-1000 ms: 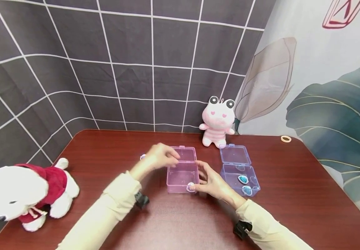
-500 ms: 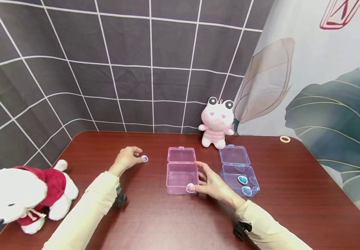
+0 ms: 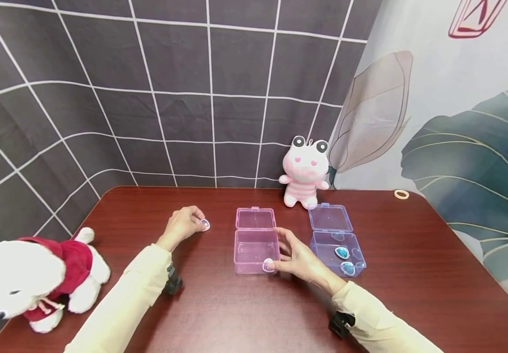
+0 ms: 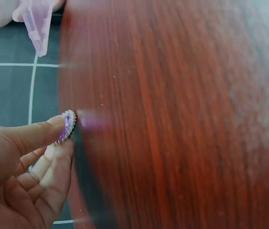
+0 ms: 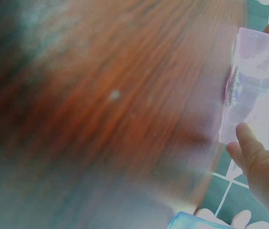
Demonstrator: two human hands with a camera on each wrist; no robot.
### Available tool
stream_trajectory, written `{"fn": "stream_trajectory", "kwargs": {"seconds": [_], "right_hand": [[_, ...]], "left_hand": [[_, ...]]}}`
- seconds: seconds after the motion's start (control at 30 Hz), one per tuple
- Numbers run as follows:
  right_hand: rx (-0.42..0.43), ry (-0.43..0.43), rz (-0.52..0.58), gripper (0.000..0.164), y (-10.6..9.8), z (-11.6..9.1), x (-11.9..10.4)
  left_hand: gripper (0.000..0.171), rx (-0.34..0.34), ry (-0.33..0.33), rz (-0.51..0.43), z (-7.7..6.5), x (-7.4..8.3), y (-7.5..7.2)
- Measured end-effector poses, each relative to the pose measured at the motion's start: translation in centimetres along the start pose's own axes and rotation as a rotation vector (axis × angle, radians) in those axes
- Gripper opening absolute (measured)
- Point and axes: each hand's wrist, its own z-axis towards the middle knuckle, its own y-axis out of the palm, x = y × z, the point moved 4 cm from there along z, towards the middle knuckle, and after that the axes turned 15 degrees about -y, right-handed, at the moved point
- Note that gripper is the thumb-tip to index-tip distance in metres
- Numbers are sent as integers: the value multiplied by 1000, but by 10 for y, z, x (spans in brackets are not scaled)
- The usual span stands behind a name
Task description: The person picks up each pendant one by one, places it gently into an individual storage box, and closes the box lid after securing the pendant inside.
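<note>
At the left of the table my left hand (image 3: 182,226) pinches a purple gem with a silvery beaded edge (image 4: 69,125) between thumb and fingertips. It is tilted on its edge, close over the wood. My right hand (image 3: 300,259) holds the right side of a pink clear plastic box (image 3: 244,267), thumb at the front and fingers toward the back corner. The box's lid (image 3: 255,218) is tipped back. Inside, at the front right corner by my thumb, lies another gem with a white beaded edge (image 3: 268,265).
Right of my right hand stands a blue clear box (image 3: 324,264) with its lid back and blue gems (image 3: 342,253) inside. Behind sits a pink-and-white frog plush (image 3: 304,171). A white dog plush in red (image 3: 75,264) lies at left; a pale ring (image 3: 401,194) lies at back right.
My left hand has gone from over the pink box leftward to the purple gem on the table and taken it between its fingers. The right hand stays on the pink box.
</note>
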Motion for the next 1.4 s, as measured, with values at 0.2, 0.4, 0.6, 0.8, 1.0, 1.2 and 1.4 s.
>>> {"fn": "stream_trajectory", "kwargs": {"seconds": [0.2, 0.4, 0.6, 0.8, 1.0, 1.2, 1.4], "right_hand": [[-1, -4, -2, 82, 0, 0, 0], [-4, -3, 18, 83, 0, 0, 0], [-1, -3, 3, 81, -1, 0, -1], [-8, -1, 11, 80, 0, 0, 0], [-3, 14, -38, 81, -1, -1, 0], [-2, 27, -37, 81, -1, -1, 0], [-6, 15, -25, 80, 0, -1, 0]], "left_hand": [[22, -161, -17, -326, -4, 8, 7], [30, -391, 8, -547, -27, 36, 18], [27, -529, 62, -554, -52, 64, 38], [23, -546, 95, -509, -62, 77, 61], [22, -509, 129, -431, -67, 88, 73], [16, -414, 164, -298, -66, 97, 79], [12, -297, 258, -151, -66, 103, 81]]}}
